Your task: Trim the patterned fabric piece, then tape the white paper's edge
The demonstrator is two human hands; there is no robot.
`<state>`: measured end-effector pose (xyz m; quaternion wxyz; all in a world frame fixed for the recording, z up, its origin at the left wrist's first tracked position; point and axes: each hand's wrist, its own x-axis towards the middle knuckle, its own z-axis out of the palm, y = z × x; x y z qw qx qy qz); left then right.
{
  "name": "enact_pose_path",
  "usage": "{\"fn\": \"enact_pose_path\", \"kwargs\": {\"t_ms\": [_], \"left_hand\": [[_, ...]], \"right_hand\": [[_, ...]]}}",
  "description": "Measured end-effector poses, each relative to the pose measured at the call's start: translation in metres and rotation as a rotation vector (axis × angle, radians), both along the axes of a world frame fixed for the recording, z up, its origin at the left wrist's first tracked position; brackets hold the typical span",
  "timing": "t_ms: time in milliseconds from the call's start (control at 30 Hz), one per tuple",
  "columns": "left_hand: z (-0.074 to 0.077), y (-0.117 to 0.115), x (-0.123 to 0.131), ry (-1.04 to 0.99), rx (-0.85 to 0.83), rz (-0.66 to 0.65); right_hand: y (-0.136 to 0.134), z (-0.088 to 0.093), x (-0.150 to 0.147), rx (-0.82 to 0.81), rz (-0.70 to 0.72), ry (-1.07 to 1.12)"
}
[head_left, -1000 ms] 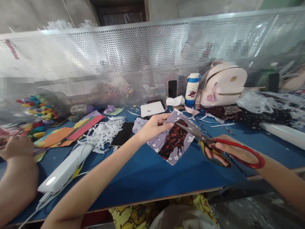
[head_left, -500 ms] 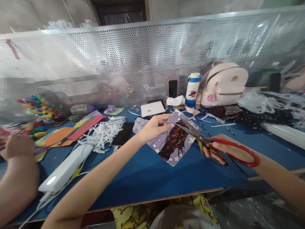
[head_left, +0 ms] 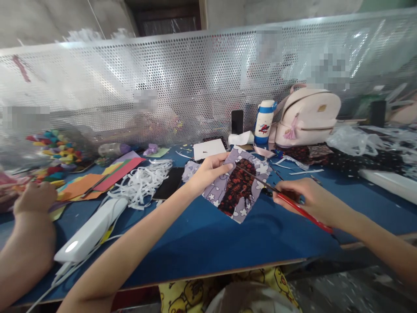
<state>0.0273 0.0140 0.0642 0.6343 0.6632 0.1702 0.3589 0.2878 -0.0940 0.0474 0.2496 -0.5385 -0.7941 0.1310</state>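
Observation:
My left hand [head_left: 213, 170] pinches the upper left edge of a purple piece of fabric [head_left: 215, 191] with white flowers, holding it above the blue table. On its face lies a dark patch [head_left: 237, 184] with a red pattern and a fringed lower right edge. My right hand [head_left: 301, 198] is closed around the red handle of a pair of scissors [head_left: 302, 211]. The blades appear edge-on and reach across the top of the dark patch, pointing toward my left thumb. Whether they are cutting, I cannot tell.
A white power strip [head_left: 93, 230], shredded white strips [head_left: 143, 180] and coloured paper sheets [head_left: 78, 187] lie left. Another person's hand [head_left: 35, 198] is at the far left. A bottle [head_left: 264, 121] and a backpack [head_left: 308, 115] stand at the back before a perforated metal panel [head_left: 182, 82].
My right hand has turned the scissors from showing their open loops and blades to edge-on. The fabric has tilted slightly in my left hand. The other person's hand has shifted right.

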Motion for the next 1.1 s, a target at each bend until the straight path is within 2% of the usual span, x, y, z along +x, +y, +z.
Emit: {"fn": "enact_pose_path", "kwargs": {"t_ms": [100,300,533,733,1100], "left_hand": [[-0.002,0.002,-0.001,-0.043,-0.041,0.027],[-0.007,0.008,-0.001,-0.110,-0.083,0.130],[-0.008,0.008,0.000,-0.120,-0.098,0.195],[-0.012,0.011,0.000,-0.109,-0.111,0.216],[-0.009,0.015,-0.003,-0.118,-0.086,0.197]], "right_hand": [[0.002,0.003,-0.003,0.147,-0.058,-0.229],[0.008,0.003,-0.005,0.585,-0.112,-0.520],[0.015,0.011,-0.010,0.841,-0.132,-0.729],[0.022,0.014,-0.011,0.916,-0.128,-0.748],[0.024,0.015,-0.001,0.868,-0.155,-0.720]]}}
